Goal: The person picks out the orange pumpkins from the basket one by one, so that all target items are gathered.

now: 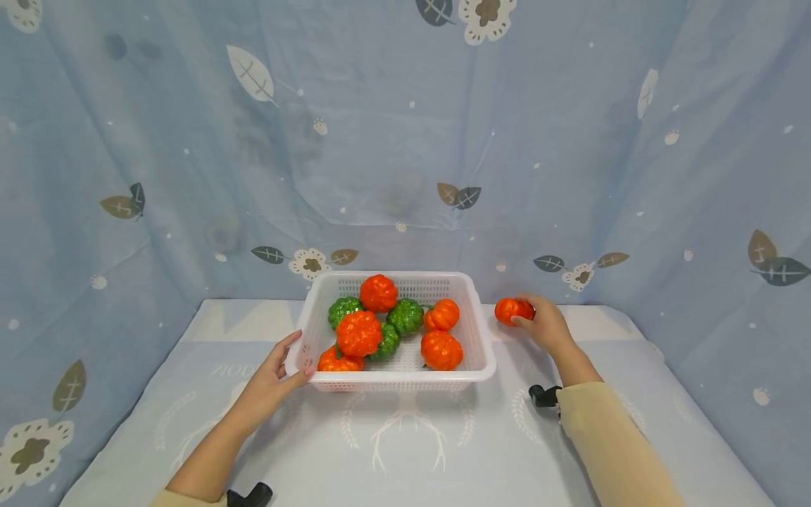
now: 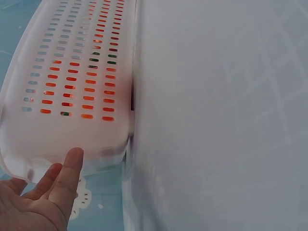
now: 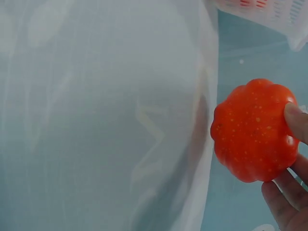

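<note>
A white plastic basket [image 1: 405, 380] with slotted walls holds several small toy pumpkins, some orange-red and some green. Fingers extended, my left hand [image 1: 277, 377] touches its left front corner; the left wrist view shows the fingertips against the basket's outer wall [image 2: 62, 137]. Right of the basket, my right hand [image 1: 546, 325] grips an orange-red pumpkin [image 1: 509, 310] between thumb and fingers. Its ribbed, speckled side [image 3: 255, 132] faces the right wrist camera, and part of it is hidden by the hand.
Inside the basket, a green pumpkin [image 1: 406, 316] lies near the middle and an orange one [image 1: 441, 351] at the right front. A pale patterned cloth [image 1: 405, 443] covers the table. Blue printed curtains [image 1: 380, 176] stand behind and at both sides.
</note>
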`<control>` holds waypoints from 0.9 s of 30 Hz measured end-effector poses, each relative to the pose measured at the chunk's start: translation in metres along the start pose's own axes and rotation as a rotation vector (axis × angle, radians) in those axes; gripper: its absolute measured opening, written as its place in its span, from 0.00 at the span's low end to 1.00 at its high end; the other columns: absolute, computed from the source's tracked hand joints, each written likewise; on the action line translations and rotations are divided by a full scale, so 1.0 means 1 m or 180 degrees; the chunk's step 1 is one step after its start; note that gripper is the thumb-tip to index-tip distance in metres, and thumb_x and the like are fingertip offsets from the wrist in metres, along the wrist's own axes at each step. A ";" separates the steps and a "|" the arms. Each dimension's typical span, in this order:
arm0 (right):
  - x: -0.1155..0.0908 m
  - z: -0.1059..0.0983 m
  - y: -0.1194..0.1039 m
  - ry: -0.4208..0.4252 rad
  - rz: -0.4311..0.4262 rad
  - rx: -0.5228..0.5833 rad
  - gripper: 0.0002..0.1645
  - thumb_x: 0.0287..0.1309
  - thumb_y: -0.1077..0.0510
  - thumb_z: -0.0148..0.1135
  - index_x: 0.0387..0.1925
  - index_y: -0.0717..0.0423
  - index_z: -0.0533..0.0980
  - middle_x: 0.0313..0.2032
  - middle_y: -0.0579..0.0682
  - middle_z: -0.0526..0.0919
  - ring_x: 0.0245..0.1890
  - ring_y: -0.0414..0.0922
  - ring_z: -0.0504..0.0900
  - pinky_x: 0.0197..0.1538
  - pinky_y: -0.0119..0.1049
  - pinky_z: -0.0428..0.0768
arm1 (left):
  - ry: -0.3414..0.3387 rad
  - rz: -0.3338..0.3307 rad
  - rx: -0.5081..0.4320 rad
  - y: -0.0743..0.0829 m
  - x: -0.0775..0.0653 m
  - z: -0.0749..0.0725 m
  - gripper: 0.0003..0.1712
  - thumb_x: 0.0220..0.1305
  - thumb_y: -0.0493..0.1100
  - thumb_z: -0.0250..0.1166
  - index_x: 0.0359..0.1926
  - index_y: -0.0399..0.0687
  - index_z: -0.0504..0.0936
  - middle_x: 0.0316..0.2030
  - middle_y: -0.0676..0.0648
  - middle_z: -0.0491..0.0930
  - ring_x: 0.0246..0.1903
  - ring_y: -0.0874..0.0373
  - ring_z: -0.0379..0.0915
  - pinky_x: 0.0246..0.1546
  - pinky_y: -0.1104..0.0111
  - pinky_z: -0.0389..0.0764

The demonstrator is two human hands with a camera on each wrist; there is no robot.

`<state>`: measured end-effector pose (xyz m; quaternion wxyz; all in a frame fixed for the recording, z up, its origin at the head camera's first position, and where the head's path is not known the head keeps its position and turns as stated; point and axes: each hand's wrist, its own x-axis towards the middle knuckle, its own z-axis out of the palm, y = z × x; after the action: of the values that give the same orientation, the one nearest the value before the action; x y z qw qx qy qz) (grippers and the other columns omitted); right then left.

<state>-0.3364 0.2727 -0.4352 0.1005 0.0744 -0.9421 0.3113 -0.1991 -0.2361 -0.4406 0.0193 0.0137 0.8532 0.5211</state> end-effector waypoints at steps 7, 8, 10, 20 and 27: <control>0.001 0.005 0.002 -0.0146 0.0015 0.0039 0.29 0.59 0.64 0.69 0.61 0.66 0.73 0.62 0.69 0.73 0.63 0.67 0.69 0.67 0.63 0.64 | 0.0024 -0.0048 0.0037 0.000 0.000 0.001 0.51 0.66 0.57 0.67 0.80 0.58 0.46 0.77 0.37 0.47 0.69 0.35 0.61 0.59 0.41 0.71; 0.001 0.005 0.002 -0.0159 0.0022 0.0040 0.29 0.59 0.64 0.69 0.61 0.65 0.73 0.63 0.69 0.73 0.63 0.67 0.69 0.67 0.63 0.65 | 0.0026 -0.0053 0.0045 0.000 0.000 0.001 0.51 0.66 0.57 0.67 0.80 0.58 0.46 0.78 0.37 0.47 0.69 0.35 0.61 0.59 0.41 0.71; 0.000 0.005 0.002 -0.0155 0.0016 0.0036 0.28 0.60 0.63 0.69 0.61 0.65 0.74 0.62 0.69 0.73 0.62 0.67 0.70 0.66 0.63 0.67 | 0.0031 -0.0065 0.0055 0.000 0.000 0.001 0.51 0.66 0.57 0.67 0.80 0.58 0.46 0.78 0.37 0.47 0.69 0.35 0.61 0.59 0.40 0.71; -0.007 0.008 0.000 0.0194 0.0057 0.0280 0.17 0.64 0.60 0.66 0.51 0.67 0.79 0.54 0.68 0.79 0.56 0.64 0.76 0.60 0.58 0.75 | 0.0036 -0.0019 0.0089 0.002 -0.002 -0.001 0.51 0.66 0.56 0.66 0.80 0.56 0.46 0.77 0.36 0.48 0.68 0.35 0.62 0.59 0.41 0.71; -0.016 0.007 0.003 0.0186 0.0495 0.0436 0.26 0.62 0.58 0.68 0.57 0.69 0.75 0.57 0.69 0.76 0.59 0.65 0.73 0.63 0.56 0.73 | 0.0024 0.0028 0.0073 0.001 -0.002 0.000 0.51 0.66 0.55 0.67 0.80 0.55 0.46 0.77 0.36 0.49 0.68 0.34 0.62 0.59 0.41 0.72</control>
<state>-0.3228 0.2719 -0.4459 0.0981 -0.0013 -0.9182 0.3839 -0.1974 -0.2360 -0.4398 0.0137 0.0157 0.8591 0.5115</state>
